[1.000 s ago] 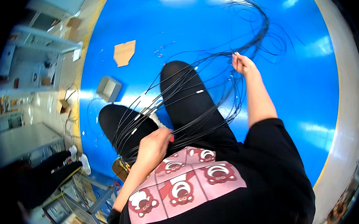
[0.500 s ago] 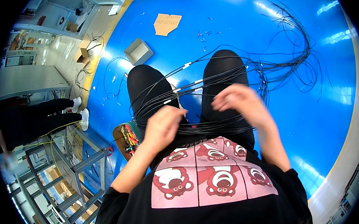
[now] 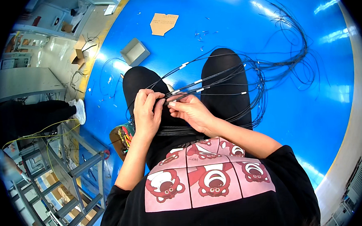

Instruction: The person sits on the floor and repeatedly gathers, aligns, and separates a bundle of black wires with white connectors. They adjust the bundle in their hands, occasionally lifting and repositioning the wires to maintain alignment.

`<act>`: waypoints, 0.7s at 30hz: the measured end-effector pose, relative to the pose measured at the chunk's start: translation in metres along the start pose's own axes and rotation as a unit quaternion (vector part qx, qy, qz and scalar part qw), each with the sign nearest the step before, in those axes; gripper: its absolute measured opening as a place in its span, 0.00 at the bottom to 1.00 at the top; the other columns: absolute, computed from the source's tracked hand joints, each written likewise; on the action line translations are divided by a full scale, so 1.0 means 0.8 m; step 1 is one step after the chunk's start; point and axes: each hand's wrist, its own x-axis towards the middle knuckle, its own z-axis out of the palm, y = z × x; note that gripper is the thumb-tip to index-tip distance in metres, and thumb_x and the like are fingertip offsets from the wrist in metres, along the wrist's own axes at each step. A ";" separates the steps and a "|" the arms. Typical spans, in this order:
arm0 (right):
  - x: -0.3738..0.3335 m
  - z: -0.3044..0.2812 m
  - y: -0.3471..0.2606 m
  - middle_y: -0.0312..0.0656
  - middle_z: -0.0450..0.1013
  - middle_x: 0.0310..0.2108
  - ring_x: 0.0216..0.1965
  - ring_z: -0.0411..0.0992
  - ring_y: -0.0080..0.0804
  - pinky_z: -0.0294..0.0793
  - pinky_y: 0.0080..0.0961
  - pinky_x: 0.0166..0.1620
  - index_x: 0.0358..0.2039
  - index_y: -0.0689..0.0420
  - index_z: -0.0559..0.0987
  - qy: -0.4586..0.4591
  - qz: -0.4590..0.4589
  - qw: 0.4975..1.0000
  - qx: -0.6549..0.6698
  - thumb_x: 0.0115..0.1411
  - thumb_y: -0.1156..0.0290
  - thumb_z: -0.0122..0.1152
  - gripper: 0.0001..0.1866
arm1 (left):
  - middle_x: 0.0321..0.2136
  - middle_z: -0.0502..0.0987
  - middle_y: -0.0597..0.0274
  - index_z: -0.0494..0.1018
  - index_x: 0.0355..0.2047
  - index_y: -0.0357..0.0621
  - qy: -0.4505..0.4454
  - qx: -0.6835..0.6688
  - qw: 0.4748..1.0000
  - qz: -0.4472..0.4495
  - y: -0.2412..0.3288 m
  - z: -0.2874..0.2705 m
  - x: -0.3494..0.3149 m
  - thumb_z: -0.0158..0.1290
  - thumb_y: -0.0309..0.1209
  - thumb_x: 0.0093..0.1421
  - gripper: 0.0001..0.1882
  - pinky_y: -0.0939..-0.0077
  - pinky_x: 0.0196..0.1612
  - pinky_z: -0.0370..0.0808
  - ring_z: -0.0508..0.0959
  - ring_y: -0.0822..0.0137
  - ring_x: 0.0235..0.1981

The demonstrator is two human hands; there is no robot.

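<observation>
Thin black wires (image 3: 224, 75) with small white sleeves run across my thighs and loop round at the right. Over my left thigh, my left hand (image 3: 147, 111) is closed in a pinch on some of them. My right hand (image 3: 192, 112) meets it from the right, thumb and fingers pinched on the same wires. The fingertips nearly touch, and they hide the exact spot gripped. A white sleeve (image 3: 171, 93) lies just above the right fingers. More wires pass lower across my lap, below both hands.
The wires trail to a tangled bundle (image 3: 299, 43) on the blue floor. Ahead are a grey open box (image 3: 136, 52) and a cardboard piece (image 3: 164, 23). A container of coloured tools (image 3: 124, 139) stands by my left thigh. A metal frame (image 3: 79, 173) and another person's shoe (image 3: 80, 112) are at left.
Both hands have moved up the lap and come together, the right one travelling left. Their fingers now pinch the wires; before, the right hand was blurred and apart from the left.
</observation>
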 end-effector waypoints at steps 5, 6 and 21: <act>-0.019 -0.009 -0.015 0.37 0.75 0.33 0.36 0.73 0.21 0.74 0.20 0.42 0.43 0.61 0.77 0.020 -0.047 0.999 -0.002 0.63 0.73 0.59 0.09 | 0.30 0.70 0.59 0.75 0.33 0.43 -0.004 0.021 0.999 0.049 -0.001 0.002 -0.002 0.59 0.20 0.49 0.10 0.67 0.35 0.68 0.72 0.58 0.33; -0.022 -0.013 -0.015 0.37 0.75 0.33 0.36 0.73 0.22 0.74 0.20 0.42 0.43 0.61 0.77 0.019 -0.053 0.998 0.002 0.63 0.73 0.59 0.09 | 0.30 0.70 0.60 0.75 0.33 0.44 -0.017 0.031 0.997 0.074 0.004 0.002 0.000 0.59 0.20 0.49 0.10 0.68 0.34 0.68 0.72 0.59 0.32; -0.075 -0.051 -0.036 0.37 0.76 0.33 0.33 0.72 0.20 0.71 0.18 0.37 0.42 0.61 0.77 0.026 -0.099 0.991 0.086 0.62 0.73 0.60 0.09 | 0.34 0.72 0.59 0.75 0.36 0.42 -0.128 -0.024 0.982 0.140 0.070 0.027 0.023 0.59 0.21 0.48 0.13 0.66 0.36 0.71 0.73 0.58 0.35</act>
